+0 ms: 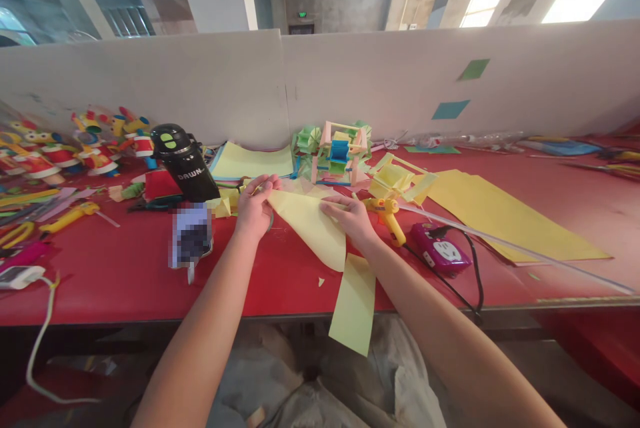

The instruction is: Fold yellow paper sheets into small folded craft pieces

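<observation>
So nearest to you there's a pale strip (355,308) poking out past the front edge of the red table (300,295), over your lap. I'd watch that one, a forearm could easily catch it. A tiny scrap (321,281) sits just left of it, and the purple socket (443,248) is off to the right.

Now the sheet (320,231): it's between your hands, over the middle of the table, with its lower edge drooping toward you. Left hand (257,205) has thumb and fingers closed in a pinch on the far left corner. Right hand (347,218) is pinched too, thumb on top near the right edge, the other fingertips mostly hidden. Imo keep both pinches light and even, since thin paper probably creases if one side tugs harder. Line the edges up before pressing anything flat.

The glue gun (387,211) is right beside the right hand; can't tell if it's hot, so I'd give it some room. Farther back, the bottle (183,161) and paper wheel (340,151) seem well out of the way.
</observation>
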The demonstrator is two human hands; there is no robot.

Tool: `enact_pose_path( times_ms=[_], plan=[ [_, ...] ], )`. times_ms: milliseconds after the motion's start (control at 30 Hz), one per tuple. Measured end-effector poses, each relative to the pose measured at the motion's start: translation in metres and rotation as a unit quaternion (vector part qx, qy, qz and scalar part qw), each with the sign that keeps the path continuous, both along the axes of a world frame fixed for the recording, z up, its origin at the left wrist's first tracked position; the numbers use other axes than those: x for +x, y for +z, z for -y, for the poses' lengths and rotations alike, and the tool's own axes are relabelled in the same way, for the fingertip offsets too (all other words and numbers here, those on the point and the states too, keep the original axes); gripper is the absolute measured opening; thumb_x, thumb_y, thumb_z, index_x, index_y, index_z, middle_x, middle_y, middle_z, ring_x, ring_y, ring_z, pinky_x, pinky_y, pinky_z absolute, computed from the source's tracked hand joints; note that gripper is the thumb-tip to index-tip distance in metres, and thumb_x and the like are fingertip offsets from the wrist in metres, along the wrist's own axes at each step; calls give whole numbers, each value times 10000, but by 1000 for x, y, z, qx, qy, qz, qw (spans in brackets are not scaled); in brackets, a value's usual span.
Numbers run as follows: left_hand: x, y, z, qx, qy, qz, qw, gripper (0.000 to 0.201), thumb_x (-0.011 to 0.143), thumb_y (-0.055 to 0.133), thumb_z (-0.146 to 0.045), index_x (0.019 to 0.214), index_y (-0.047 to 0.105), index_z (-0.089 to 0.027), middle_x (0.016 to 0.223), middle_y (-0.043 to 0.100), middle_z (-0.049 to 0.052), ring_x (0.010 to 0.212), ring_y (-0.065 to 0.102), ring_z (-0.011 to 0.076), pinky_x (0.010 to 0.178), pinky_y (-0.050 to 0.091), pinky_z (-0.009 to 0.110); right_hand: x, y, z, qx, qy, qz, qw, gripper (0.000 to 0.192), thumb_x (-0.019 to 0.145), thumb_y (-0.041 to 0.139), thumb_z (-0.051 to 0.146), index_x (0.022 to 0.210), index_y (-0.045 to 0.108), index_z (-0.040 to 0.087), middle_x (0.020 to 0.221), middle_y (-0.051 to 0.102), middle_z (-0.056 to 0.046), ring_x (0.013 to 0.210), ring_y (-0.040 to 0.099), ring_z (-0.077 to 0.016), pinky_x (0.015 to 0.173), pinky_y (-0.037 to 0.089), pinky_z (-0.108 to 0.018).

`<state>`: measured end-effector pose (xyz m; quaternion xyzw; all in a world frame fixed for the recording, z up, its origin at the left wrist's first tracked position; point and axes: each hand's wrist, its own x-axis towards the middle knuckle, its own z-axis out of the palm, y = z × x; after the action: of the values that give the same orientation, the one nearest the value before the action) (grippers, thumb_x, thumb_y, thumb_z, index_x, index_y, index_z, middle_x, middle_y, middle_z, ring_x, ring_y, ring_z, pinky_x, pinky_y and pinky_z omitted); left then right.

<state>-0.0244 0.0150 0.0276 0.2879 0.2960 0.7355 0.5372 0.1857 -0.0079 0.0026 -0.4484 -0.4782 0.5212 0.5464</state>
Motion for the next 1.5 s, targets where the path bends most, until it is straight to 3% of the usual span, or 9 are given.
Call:
enact_pose_path(
  times_ms=[233, 400, 467, 567, 667, 767, 967, 1167, 1500],
  plan=[
    [-1, -1, 0, -3, -4, -5, 1000, 233, 689, 788, -73, 866, 681, -181, 873, 771, 43, 853, 718, 153, 1011, 501, 383, 0, 3, 2, -17, 5, -13, 1000, 405, 549, 880, 457, 817, 750, 183, 720, 713, -32, 628, 638, -173, 601, 498, -301],
    [-3, -4, -2, -10, -16, -17, 1000, 311, 706, 828, -184, 964, 654, -186, 1055, 750, 80, 1051, 695, 197, 1011, 502, 364, 1, 4, 2, -22, 5, -13, 1000, 414, 543, 882, 468, 811, 742, 185, 704, 712, -28, 613, 644, -177, 584, 502, -304],
    [-3, -5, -1, -14, -58, -26, 998, 374, 695, 856, -310, 974, 640, -187, 1103, 734, 97, 1088, 685, 225, 981, 522, 366, 1, 4, 2, -17, -4, -13, 1000, 411, 549, 878, 472, 814, 743, 188, 716, 718, -31, 622, 651, -182, 587, 505, -307],
    [3, -7, 5, -30, -168, -64, 983, 457, 646, 872, -448, 916, 633, -165, 1007, 742, 118, 1049, 698, 264, 938, 543, 387, 2, 3, 1, -3, -22, -11, 1000, 421, 564, 867, 491, 831, 747, 189, 728, 728, -39, 632, 662, -195, 593, 508, -316],
    [14, -9, 13, -52, -212, -122, 968, 492, 572, 918, -340, 944, 653, -156, 944, 751, 100, 1005, 705, 279, 901, 551, 394, 3, 0, 0, 3, -31, -17, 999, 433, 570, 864, 501, 845, 750, 187, 742, 739, -49, 658, 678, -212, 618, 524, -330],
    [23, -12, 16, -45, -184, -161, 969, 529, 544, 917, -234, 1003, 666, -159, 1005, 755, 96, 974, 705, 268, 856, 553, 373, 3, -2, -1, 11, -30, -22, 999, 412, 586, 863, 491, 847, 754, 191, 757, 745, -51, 677, 685, -218, 643, 536, -338],
    [24, -17, 12, -50, -126, -188, 973, 551, 512, 913, -199, 1005, 670, -150, 1022, 753, 97, 901, 706, 234, 843, 546, 362, 3, -2, -1, 30, -22, -27, 999, 384, 599, 863, 467, 844, 755, 191, 793, 750, -55, 718, 692, -220, 683, 545, -341],
    [23, -18, 11, -44, -116, -207, 971, 539, 493, 921, -214, 976, 692, -146, 936, 761, 87, 862, 707, 244, 839, 550, 374, 3, 0, 1, 31, -20, -30, 999, 385, 592, 863, 467, 831, 754, 186, 802, 753, -58, 733, 696, -220, 698, 543, -340],
    [23, -21, 9, -49, -102, -212, 971, 520, 489, 931, -247, 949, 708, -156, 981, 764, 108, 913, 708, 285, 837, 555, 409, 2, 3, 2, 17, -14, -25, 999, 358, 608, 848, 467, 817, 745, 196, 802, 751, -52, 737, 697, -227, 701, 539, -346]
  ],
)
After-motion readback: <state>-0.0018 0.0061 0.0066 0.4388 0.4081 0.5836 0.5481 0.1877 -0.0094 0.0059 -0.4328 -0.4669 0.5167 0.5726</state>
